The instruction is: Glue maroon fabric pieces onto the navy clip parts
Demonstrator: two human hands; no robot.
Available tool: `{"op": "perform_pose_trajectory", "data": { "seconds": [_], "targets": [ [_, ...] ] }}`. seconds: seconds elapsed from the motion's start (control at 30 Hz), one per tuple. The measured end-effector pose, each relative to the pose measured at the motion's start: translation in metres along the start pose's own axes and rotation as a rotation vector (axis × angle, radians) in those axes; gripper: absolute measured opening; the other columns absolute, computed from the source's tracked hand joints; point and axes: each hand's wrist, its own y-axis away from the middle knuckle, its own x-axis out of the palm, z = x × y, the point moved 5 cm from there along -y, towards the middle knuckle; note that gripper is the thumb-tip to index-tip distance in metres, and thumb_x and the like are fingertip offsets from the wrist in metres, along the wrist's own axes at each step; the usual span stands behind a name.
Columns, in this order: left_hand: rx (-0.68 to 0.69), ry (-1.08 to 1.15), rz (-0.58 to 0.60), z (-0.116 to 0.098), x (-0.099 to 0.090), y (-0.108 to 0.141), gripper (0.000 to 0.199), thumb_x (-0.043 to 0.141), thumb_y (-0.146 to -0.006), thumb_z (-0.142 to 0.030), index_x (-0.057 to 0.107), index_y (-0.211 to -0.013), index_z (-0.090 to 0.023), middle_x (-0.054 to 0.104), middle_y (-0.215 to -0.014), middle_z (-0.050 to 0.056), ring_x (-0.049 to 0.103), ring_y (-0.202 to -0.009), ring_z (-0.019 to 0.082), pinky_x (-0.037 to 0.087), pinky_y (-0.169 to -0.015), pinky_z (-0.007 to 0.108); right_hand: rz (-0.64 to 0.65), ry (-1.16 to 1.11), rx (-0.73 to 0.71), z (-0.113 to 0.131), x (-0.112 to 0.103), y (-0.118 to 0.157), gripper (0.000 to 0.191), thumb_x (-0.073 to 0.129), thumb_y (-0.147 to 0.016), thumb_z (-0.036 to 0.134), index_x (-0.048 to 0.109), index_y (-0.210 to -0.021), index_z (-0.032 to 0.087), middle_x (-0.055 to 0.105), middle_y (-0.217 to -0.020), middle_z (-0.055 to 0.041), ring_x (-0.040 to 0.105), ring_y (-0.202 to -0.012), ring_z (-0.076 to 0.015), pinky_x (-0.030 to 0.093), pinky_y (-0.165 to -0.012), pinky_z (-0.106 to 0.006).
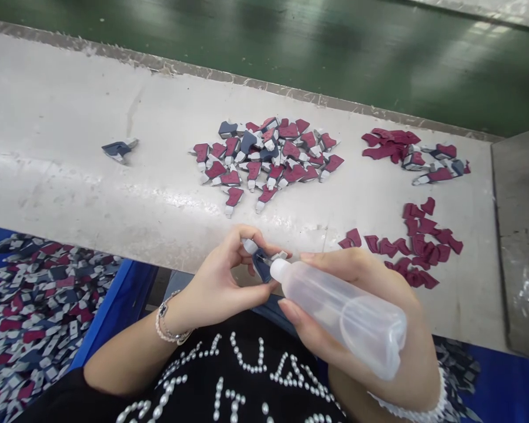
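My left hand (218, 279) pinches a small navy piece with a white tab (261, 262) between thumb and fingers. My right hand (357, 299) grips a translucent plastic squeeze bottle (339, 317), and its white nozzle (278, 269) sits against the navy piece. The contact point is partly hidden by my fingers. Beyond my hands, on the white work surface (70, 106), lies a heap of maroon-and-white pieces (264, 158). A lone navy piece (120, 150) rests to its left. Loose maroon cut pieces (417, 241) lie to the right of my right hand.
A further mixed group of maroon pieces (405, 153) lies at the far right of the surface. A blue bin (35, 317) full of pieces sits below the left edge. A green belt (291, 53) runs behind the surface, with a grey panel (522, 235) at the right.
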Motion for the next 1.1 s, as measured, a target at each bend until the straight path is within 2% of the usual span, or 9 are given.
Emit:
{"op": "perform_pose_trajectory", "data": {
  "seconds": [0.17,0.33,0.53,0.67,0.83,1.0,1.1],
  "targets": [
    [0.021,-0.004,0.016,-0.0014,0.0008,0.0001,0.044,0.075,-0.08,-0.011,0.047,-0.109,-0.028,0.07,-0.111,-0.001,0.068,-0.096,0.013,0.053,-0.078,0.021,0.03,0.02,-0.006,0.0015,0.0,0.0007,0.034,0.079,-0.078,0.025,0.055,-0.102,0.028,0.071,-0.082,0.0043,0.07,-0.065,-0.0155,0.058,-0.053,-0.025],
    [0.016,-0.023,-0.009,-0.0019,-0.001,-0.0008,0.043,0.076,-0.078,-0.01,0.047,-0.107,-0.027,0.07,-0.11,0.0,0.066,-0.091,0.012,0.052,-0.078,0.021,-0.003,0.01,0.044,0.0002,-0.0018,0.0008,0.028,0.077,-0.082,0.026,0.058,-0.102,0.028,0.07,-0.08,0.0048,0.069,-0.062,-0.0138,0.056,-0.05,-0.023],
    [-0.004,0.005,0.015,0.0008,-0.001,0.0002,0.047,0.078,-0.077,-0.01,0.048,-0.108,-0.029,0.069,-0.11,-0.001,0.066,-0.095,0.012,0.05,-0.072,0.018,0.078,0.024,0.047,0.0018,0.0027,0.0002,0.031,0.077,-0.08,0.025,0.055,-0.101,0.028,0.07,-0.082,0.0065,0.069,-0.063,-0.0108,0.057,-0.056,-0.02],
    [-0.008,-0.003,0.004,0.0009,-0.0024,0.0019,0.046,0.079,-0.076,-0.011,0.049,-0.106,-0.028,0.068,-0.109,-0.001,0.067,-0.092,0.012,0.049,-0.068,0.018,0.069,0.023,0.05,0.0028,0.0016,0.0007,0.028,0.076,-0.081,0.026,0.055,-0.1,0.028,0.07,-0.082,0.0061,0.07,-0.066,-0.0118,0.056,-0.054,-0.02],
    [-0.005,-0.052,-0.002,0.0,-0.0046,0.004,0.046,0.076,-0.079,-0.01,0.047,-0.109,-0.028,0.069,-0.112,0.001,0.068,-0.1,0.015,0.052,-0.079,0.023,0.131,0.055,0.035,0.0064,0.0027,0.0013,0.03,0.077,-0.079,0.023,0.049,-0.088,0.027,0.067,-0.077,0.0083,0.067,-0.059,-0.0104,0.057,-0.055,-0.02],
    [0.016,-0.149,0.016,-0.0044,-0.0038,0.0042,0.045,0.078,-0.076,-0.014,0.049,-0.107,-0.028,0.066,-0.104,-0.002,0.062,-0.079,0.01,0.049,-0.066,0.021,0.118,0.034,0.056,0.0046,0.0032,-0.0018,0.025,0.075,-0.082,0.026,0.053,-0.094,0.027,0.07,-0.078,0.0045,0.07,-0.061,-0.014,0.055,-0.049,-0.023],
    [0.025,-0.19,0.016,-0.0062,-0.0032,0.0034,0.046,0.079,-0.074,-0.013,0.049,-0.106,-0.028,0.064,-0.103,-0.002,0.062,-0.081,0.012,0.05,-0.069,0.023,0.119,0.047,0.06,0.0027,0.0053,0.0008,0.025,0.075,-0.081,0.029,0.055,-0.095,0.028,0.07,-0.077,0.0028,0.069,-0.059,-0.0161,0.056,-0.048,-0.025]
  ]
}}
